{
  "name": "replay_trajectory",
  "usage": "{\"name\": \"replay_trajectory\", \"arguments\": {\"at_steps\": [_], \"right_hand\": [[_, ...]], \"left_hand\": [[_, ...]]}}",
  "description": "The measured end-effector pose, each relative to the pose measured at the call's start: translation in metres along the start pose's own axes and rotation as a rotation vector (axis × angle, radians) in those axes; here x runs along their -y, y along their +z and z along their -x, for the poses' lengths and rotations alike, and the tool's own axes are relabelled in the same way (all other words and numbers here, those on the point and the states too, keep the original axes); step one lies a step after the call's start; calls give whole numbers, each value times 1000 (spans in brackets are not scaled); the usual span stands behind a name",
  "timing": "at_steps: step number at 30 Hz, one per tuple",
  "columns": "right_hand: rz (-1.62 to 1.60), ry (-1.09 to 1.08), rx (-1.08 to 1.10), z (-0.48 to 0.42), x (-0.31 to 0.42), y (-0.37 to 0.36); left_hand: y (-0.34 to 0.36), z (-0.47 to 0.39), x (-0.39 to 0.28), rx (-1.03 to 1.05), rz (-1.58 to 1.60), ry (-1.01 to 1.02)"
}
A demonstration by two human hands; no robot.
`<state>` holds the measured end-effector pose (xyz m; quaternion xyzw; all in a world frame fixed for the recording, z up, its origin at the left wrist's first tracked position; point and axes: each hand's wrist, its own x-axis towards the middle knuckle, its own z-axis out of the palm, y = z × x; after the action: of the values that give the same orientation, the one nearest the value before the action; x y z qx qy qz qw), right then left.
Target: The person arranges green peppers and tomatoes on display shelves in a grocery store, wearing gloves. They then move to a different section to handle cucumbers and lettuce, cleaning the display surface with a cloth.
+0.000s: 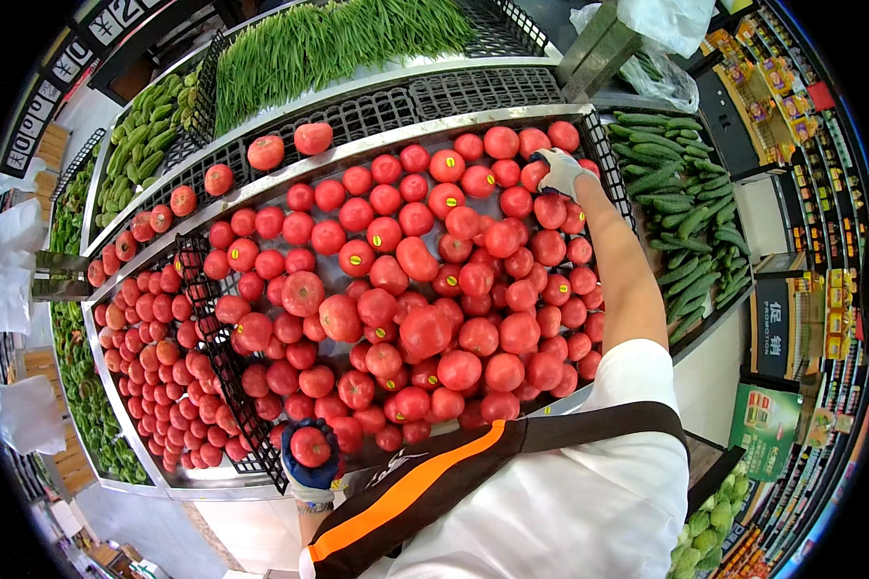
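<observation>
A wide display bin of red tomatoes lies before me, some with small yellow stickers. My left hand, in a dark blue and white work glove, holds a tomato at the bin's near edge, beside a black plastic grid divider. At the far right corner my right hand, in a pale glove, rests on a tomato among others; its palm side is hidden, so I cannot tell whether it grips this one.
A black mesh divider separates smaller tomatoes on the left. Several tomatoes line the raised black grid ledge. Beyond lie green stalks and green pods; cucumbers fill the bin at right, past another mesh divider.
</observation>
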<state>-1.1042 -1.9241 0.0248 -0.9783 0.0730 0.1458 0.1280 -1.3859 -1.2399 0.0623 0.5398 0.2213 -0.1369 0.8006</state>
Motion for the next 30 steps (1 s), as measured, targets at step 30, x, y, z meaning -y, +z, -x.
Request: {"name": "replay_trajectory", "arguments": {"at_steps": [30], "right_hand": [[275,429,-310,191,-48,52]], "left_hand": [[40,8,-13,232,-991,617]]}}
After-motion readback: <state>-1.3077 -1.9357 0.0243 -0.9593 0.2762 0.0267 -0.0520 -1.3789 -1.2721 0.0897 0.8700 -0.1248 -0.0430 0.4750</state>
